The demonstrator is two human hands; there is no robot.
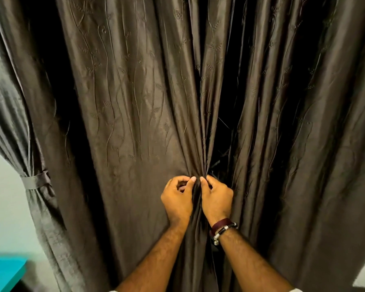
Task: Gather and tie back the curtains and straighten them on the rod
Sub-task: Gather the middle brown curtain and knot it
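1. Presently both hands meet at the inner edge of the middle curtain panel (135, 114), low in the head view. The left hand (177, 199) and right hand (216, 200) sit just beside each other, a bunched fold of fabric between them.
2. Fingers: on each hand the thumb and curled fingers (191, 180) pinch the gathered fold; neither hand is slack. The right wrist carries dark bracelets (222, 226).
3. Where the cloth is: the brown embossed panel hangs from above, out of frame; the rod is not in view. A second panel (303, 123) hangs to the right, with a dark gap between the two just above the hands.
4. Far left, another curtain (11, 114) is already cinched by a matching tieback band (35, 181). So, by my reading, one is done and the middle one is being gathered.
5. To do this step well: collect the pleats evenly, feeding fold after fold into one hand while the other sweeps across, so the bundle stays flat-stacked rather than twisted.
6. Match the height of the finished band on the left.
7. Risk: the fabric looks slick and may slide out of a light pinch; a fuller grasp seems wiser before tying.
8. Teal surface (4, 270) at lower left, not involved.
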